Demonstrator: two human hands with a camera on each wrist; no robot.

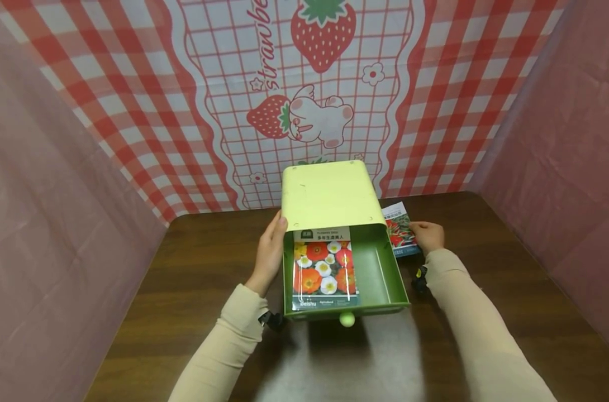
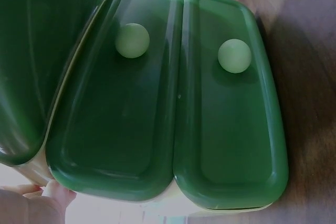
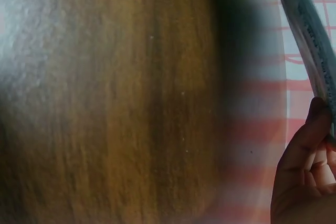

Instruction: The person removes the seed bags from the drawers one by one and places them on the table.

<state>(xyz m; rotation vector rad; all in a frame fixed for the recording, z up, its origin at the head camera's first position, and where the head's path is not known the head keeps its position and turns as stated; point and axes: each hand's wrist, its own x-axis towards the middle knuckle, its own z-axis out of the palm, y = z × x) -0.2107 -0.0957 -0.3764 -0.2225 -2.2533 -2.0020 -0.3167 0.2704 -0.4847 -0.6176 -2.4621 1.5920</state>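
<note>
A small drawer cabinet (image 1: 332,192) with a pale yellow-green shell stands on the table, its green top drawer (image 1: 375,273) pulled out. Inside the drawer, on its left side, lies a seed packet with red, orange and white poppies (image 1: 324,268). My left hand (image 1: 269,248) rests along the cabinet's left side; in the left wrist view its fingers (image 2: 58,195) touch the front corner. Right of the cabinet, my right hand (image 1: 429,235) pinches the edge of a second seed packet with red flowers (image 1: 400,230), partly hidden behind the drawer. The right wrist view shows this packet edge-on.
Two green drawer fronts with round knobs, a left one (image 2: 115,124) and a right one (image 2: 231,129) in the left wrist view, are pushed in. The brown wooden table (image 1: 199,273) ends at a strawberry-print cloth (image 1: 224,111), with pink curtains (image 1: 551,139) at the sides.
</note>
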